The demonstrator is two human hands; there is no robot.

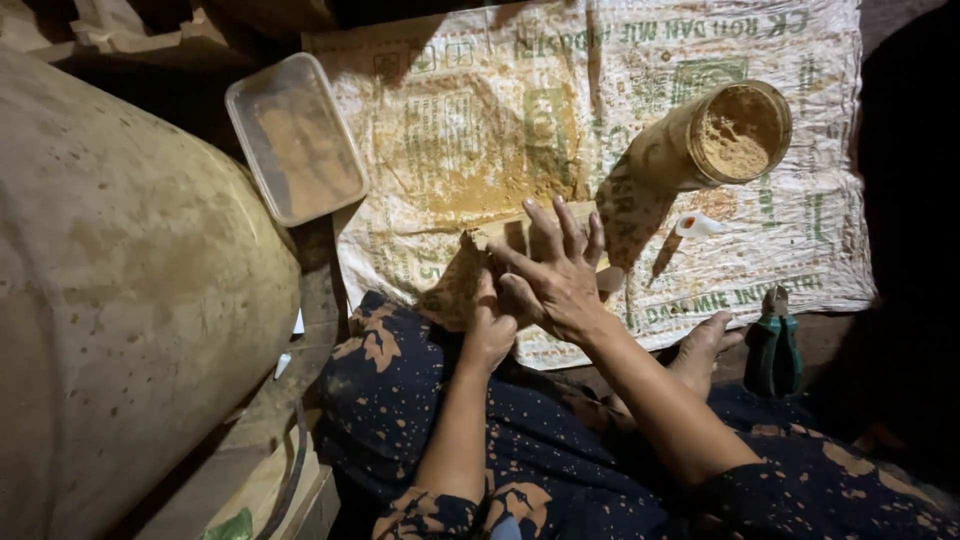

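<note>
On printed white sack (640,160): tan block (520,235).

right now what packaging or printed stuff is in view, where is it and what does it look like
Printed sack: laid flat as a mat across the floor ahead of the person, whitish woven plastic with green print, stained with tan powder.
Round jar: lying on its side on the sack's right part, open mouth toward the camera, clear, tan powder inside.
Rectangular plastic container: at the sack's left edge, clear, rounded corners, dusted brown.
No screens or signs.
</note>
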